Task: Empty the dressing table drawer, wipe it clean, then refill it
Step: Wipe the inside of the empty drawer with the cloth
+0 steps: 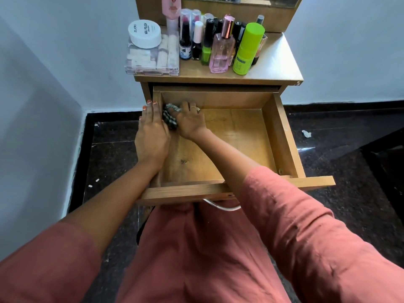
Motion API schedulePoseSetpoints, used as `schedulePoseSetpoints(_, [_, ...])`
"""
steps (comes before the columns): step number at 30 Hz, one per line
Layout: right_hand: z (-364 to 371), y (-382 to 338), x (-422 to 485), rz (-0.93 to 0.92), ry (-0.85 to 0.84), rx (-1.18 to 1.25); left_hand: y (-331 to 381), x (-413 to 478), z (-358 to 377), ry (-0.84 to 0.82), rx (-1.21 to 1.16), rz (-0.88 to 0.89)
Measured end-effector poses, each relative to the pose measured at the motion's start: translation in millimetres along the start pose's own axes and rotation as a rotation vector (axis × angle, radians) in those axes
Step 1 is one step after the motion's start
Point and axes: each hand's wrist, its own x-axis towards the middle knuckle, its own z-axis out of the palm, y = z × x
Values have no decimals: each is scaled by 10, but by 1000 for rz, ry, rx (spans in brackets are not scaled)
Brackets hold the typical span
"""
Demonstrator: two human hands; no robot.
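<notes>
The wooden drawer [282, 136] is pulled out and nothing lies in it but a cloth. A dark checked cloth [170, 119] sits in its far left corner. My right hand [191, 122] presses on the cloth, fingers curled over it. Over the drawer's left wall rests my left hand [152, 136], fingers straight and tips at the far left corner. On the table top [279, 62] stand a white nail polish tub [144, 33] on a clear plastic case [152, 60], a pink perfume bottle [222, 51], a lime green bottle [246, 49] and several small bottles.
White walls close in on the left and behind the table. The floor is dark polished stone, with a scrap of white paper [306, 133] to the right. A metal handle [220, 206] hangs under the drawer front, against my pink clothing.
</notes>
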Motion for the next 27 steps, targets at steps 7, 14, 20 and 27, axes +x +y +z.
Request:
schedulePoseSetpoints(7, [63,51,-29,-41,9,56,-25,12,17,20,-21,9])
schedulePoseSetpoints(14, [-114,-82,-47,166,51,731,-18,10,-7,-2,-99,-23])
schedulePoseSetpoints(20, [-238,-223,-138,540,-68,1698,-21,14,-28,-8,-157,-49])
schedulePoseSetpoints(27, [-275,-282,-246,369,-33,1669,-17,28,-27,-4,-183,-68])
